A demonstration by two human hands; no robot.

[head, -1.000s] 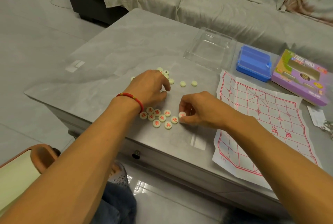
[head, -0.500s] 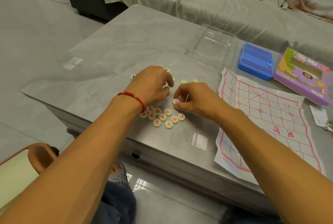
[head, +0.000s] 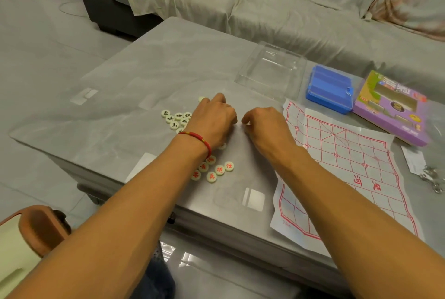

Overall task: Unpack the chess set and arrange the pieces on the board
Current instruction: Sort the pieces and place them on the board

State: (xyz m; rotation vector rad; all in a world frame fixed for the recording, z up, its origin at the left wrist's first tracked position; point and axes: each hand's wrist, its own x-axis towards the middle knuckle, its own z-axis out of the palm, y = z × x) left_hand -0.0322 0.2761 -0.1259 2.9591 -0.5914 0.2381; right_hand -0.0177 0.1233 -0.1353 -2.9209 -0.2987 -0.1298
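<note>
Round cream chess pieces lie on the grey table [head: 120,118]. Several with black characters [head: 177,119] sit left of my left hand [head: 212,121]; several with red characters [head: 218,170] lie near my left wrist. My left hand rests over the middle pieces, its forefinger tip beside one blank-side piece [head: 201,99]. My right hand [head: 265,127] hovers close to its right, fingers curled down with the tips together; whether a piece is in them is hidden. The paper board [head: 349,166] with red lines lies flat at the right, with no pieces on it.
A clear plastic lid [head: 272,70], a blue piece tray [head: 330,89] and the purple box [head: 390,108] stand behind the board. A paper slip [head: 413,161] and keys [head: 433,179] lie at the right edge. A covered sofa [head: 289,9] is behind the table and a chair arm [head: 36,226] at lower left.
My right hand left the red group and moved away from me, up beside my left hand. My left hand shifted farther along the table, uncovering the black-lettered pieces.
</note>
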